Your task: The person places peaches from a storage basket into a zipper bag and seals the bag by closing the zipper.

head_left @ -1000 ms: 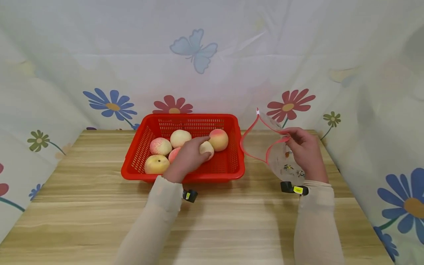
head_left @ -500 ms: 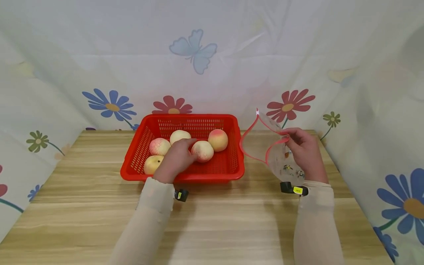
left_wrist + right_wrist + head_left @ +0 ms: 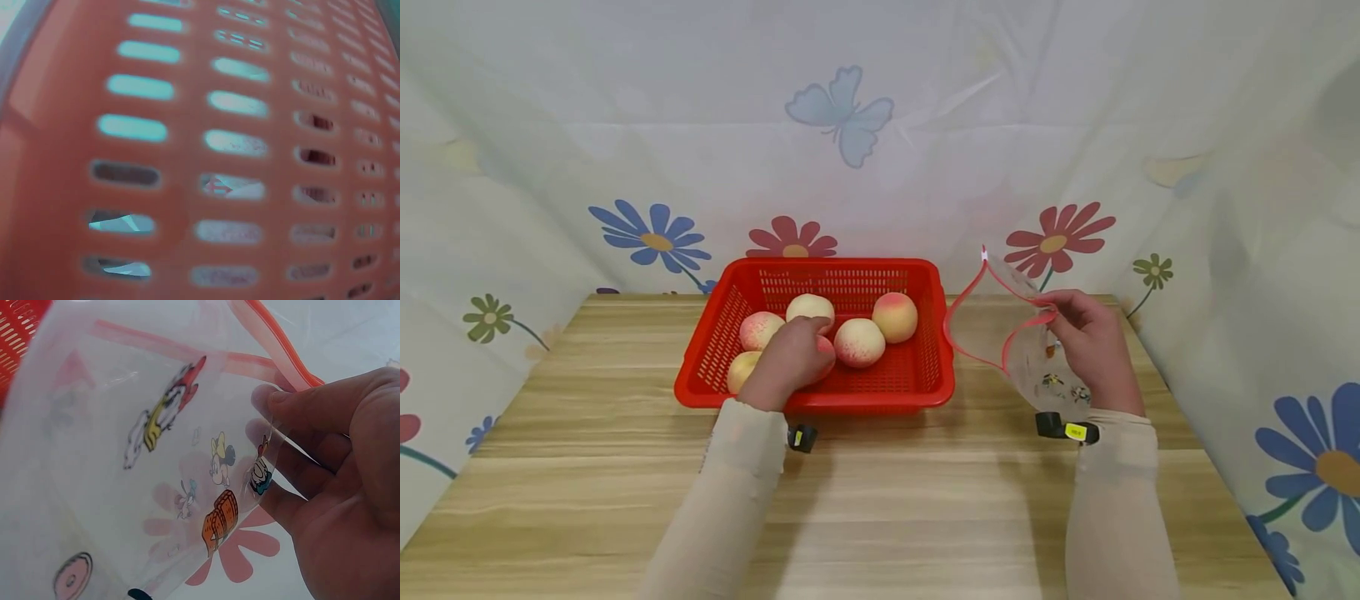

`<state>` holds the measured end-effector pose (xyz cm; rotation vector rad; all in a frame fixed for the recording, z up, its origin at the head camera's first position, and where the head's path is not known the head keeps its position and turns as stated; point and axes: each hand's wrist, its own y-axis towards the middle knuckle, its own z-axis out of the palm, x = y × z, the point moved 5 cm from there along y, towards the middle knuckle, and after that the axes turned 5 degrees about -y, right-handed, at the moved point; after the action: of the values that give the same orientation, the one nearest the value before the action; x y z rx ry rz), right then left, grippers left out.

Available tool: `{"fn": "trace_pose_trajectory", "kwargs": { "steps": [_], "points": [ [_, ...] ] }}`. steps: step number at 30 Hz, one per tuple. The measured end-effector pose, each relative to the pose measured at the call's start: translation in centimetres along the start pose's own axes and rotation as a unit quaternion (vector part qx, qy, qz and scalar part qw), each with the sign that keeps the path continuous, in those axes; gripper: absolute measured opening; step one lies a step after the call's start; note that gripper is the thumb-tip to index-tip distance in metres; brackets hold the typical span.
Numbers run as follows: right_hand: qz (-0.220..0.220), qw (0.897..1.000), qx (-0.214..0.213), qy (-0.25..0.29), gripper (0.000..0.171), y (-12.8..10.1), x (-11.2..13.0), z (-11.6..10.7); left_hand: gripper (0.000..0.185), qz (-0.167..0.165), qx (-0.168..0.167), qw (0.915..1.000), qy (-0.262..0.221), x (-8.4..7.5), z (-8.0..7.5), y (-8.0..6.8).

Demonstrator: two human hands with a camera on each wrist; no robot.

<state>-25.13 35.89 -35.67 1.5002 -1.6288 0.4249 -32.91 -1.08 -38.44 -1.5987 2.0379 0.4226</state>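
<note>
In the head view, my left hand (image 3: pixel 788 360) reaches over the front rim into the red basket (image 3: pixel 815 407), its fingers curled over a pinkish-red peach (image 3: pixel 824 360). The hand hides part of that peach. Around it lie a speckled cream peach (image 3: pixel 859 342), a yellow-pink one (image 3: pixel 895 317), a pale one (image 3: pixel 810 308) and others partly covered by the hand. My right hand (image 3: pixel 1092 343) pinches the edge of a clear zip bag (image 3: pixel 1033 379) with a red zip strip and cartoon prints; the mouth gapes toward the basket. The right wrist view shows thumb and fingers gripping the bag's edge.
The basket stands on a wood-grain table (image 3: pixel 910 508) near its back edge. A flowered curtain (image 3: pixel 715 150) hangs behind and at both sides. Slots of the basket wall (image 3: pixel 181 181) fill the left wrist view.
My left hand has let go of the speckled cream peach and moved left to the pinkish-red one. The right hand and the bag have stayed in place.
</note>
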Motion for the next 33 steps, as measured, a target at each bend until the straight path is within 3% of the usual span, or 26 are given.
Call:
{"fn": "trace_pose_trajectory", "kwargs": {
  "steps": [3, 8, 12, 15, 22, 27, 29, 33],
  "points": [
    [-0.013, 1.000, -0.004, 0.006, 0.027, 0.0, 0.1, -0.1, 0.055, -0.027, 0.015, 0.9994, -0.015, 0.5, 0.2, -0.1],
    [-0.032, 0.999, -0.007, 0.011, 0.026, 0.1, 0.4, -0.1, 0.024, -0.049, 0.034, 0.9969, -0.051, 1.1, 0.6, -0.3],
    [-0.036, 0.999, -0.006, 0.012, 0.027, 0.1, 0.5, 0.0, 0.025, -0.054, 0.035, 0.9955, -0.069, 1.4, 0.8, -0.4],
    [-0.031, 0.999, -0.005, 0.012, 0.027, 0.1, 0.4, 0.0, 0.029, -0.046, 0.032, 0.9972, -0.049, 1.3, 0.7, -0.3],
    [-0.035, 0.999, -0.011, 0.006, 0.025, 0.0, 0.3, -0.2, 0.038, -0.091, 0.049, 0.9910, -0.085, 1.5, 0.9, -0.4],
    [-0.048, 0.999, -0.006, 0.008, 0.026, 0.0, 0.4, 0.0, 0.039, -0.077, 0.041, 0.9940, -0.065, 1.2, 0.6, -0.6],
    [-0.047, 0.999, -0.004, 0.009, 0.026, 0.0, 0.4, 0.0, 0.038, -0.086, 0.040, 0.9917, -0.087, 1.0, 0.5, -0.8],
    [-0.041, 0.999, -0.004, 0.004, 0.026, 0.0, 0.2, -0.1, 0.037, -0.061, 0.030, 0.9945, -0.080, 0.2, 0.1, -1.2]
  ]
}}
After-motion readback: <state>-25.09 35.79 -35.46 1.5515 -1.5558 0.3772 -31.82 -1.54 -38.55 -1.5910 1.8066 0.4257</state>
